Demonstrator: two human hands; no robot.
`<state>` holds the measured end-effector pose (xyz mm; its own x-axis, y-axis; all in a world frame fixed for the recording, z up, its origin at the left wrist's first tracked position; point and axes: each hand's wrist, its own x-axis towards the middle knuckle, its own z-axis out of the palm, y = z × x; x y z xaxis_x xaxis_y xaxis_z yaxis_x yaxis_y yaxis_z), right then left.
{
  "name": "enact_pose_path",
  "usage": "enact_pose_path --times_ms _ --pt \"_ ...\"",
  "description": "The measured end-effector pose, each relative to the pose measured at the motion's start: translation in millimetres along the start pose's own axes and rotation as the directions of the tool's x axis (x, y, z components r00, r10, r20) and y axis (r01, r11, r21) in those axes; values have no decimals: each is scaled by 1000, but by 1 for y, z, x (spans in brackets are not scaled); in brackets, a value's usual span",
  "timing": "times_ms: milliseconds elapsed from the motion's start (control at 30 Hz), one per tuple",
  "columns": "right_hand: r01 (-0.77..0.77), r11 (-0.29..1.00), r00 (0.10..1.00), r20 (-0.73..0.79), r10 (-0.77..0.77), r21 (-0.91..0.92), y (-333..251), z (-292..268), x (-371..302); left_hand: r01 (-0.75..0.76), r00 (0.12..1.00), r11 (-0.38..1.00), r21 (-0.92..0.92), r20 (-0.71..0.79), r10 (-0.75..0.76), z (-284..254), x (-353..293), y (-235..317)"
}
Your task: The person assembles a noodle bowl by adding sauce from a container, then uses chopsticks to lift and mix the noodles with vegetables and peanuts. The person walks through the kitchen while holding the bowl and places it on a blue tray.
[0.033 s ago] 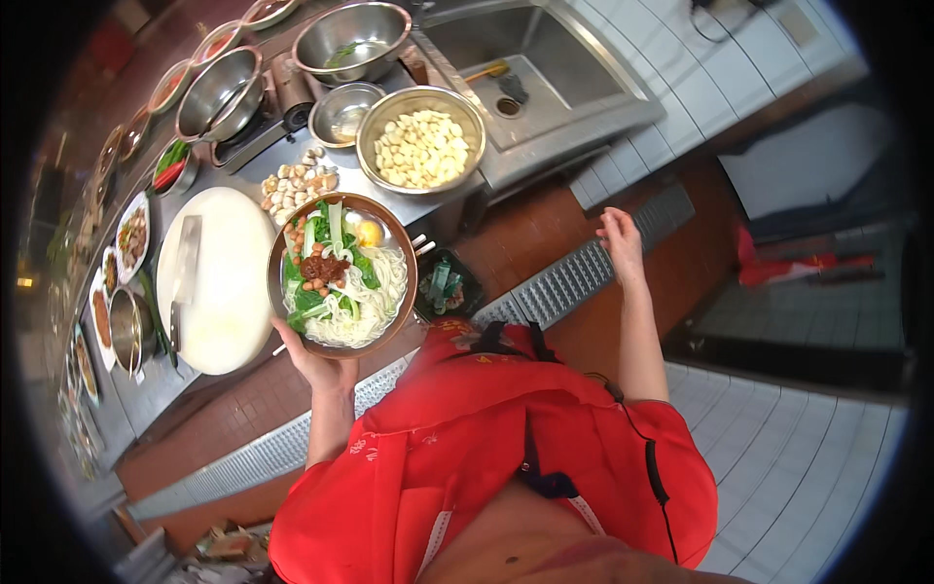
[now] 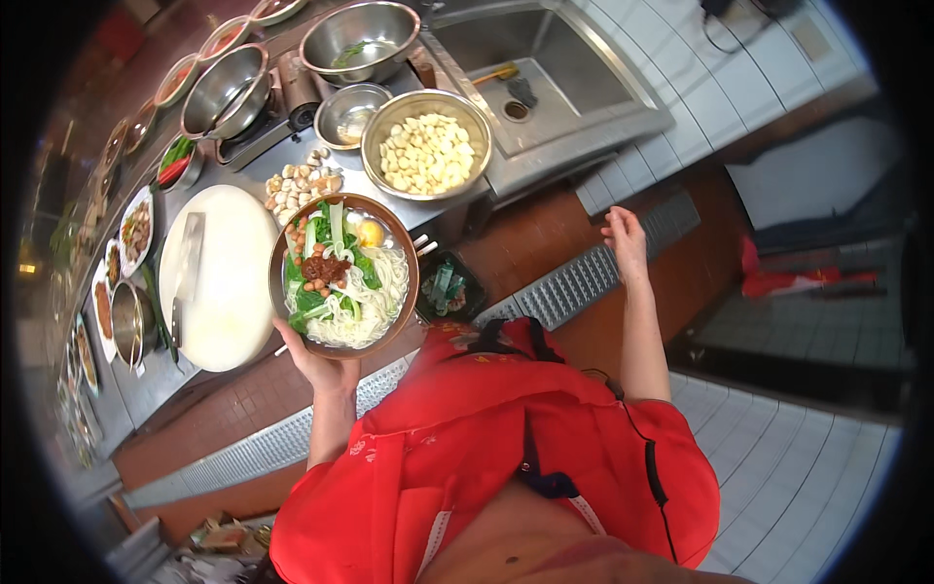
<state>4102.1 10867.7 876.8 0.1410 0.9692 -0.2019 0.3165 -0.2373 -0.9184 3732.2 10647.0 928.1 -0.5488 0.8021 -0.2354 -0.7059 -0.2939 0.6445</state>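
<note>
A brown round bowl [image 2: 413, 282] rests in my left hand [image 2: 329, 368], whose fingers and thumb wrap its near left rim; the rest of that hand is hidden beneath. In the bowl lie white noodles [image 2: 362, 316], green leafy vegetables [image 2: 304, 300], peanuts or beans [image 2: 296, 238], a dark red sauce [image 2: 324, 268] and an egg yolk [image 2: 370, 232]. White chopsticks [image 2: 425, 246] stick out from under the bowl's right side, and a thin white end shows near my left thumb. My right hand [image 2: 625, 238] hangs in the air off to the right, fingers loosely bent, holding nothing visible.
Left of the bowl, a round white cutting board [image 2: 229, 302] carries a cleaver [image 2: 188, 268]. Garlic bulbs [image 2: 297, 185], a steel bowl of peeled cloves [image 2: 486, 146] and other bowls crowd the counter. A sink [image 2: 545, 136] stands beyond; a floor grating [image 2: 555, 292] runs below.
The counter, board and sink appear shifted slightly to the right in the picture. The bowl stays in my left hand, and my right hand keeps almost the same pose.
</note>
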Motion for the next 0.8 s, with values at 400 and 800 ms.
enact_pose_path --times_ms 400,800 --pt "603 771 739 508 -442 -206 -131 201 456 -353 736 932 -76 -638 226 166 78 -116" --pt "832 262 553 767 -326 -489 -255 355 653 -619 431 781 85 -794 428 316 134 -197"
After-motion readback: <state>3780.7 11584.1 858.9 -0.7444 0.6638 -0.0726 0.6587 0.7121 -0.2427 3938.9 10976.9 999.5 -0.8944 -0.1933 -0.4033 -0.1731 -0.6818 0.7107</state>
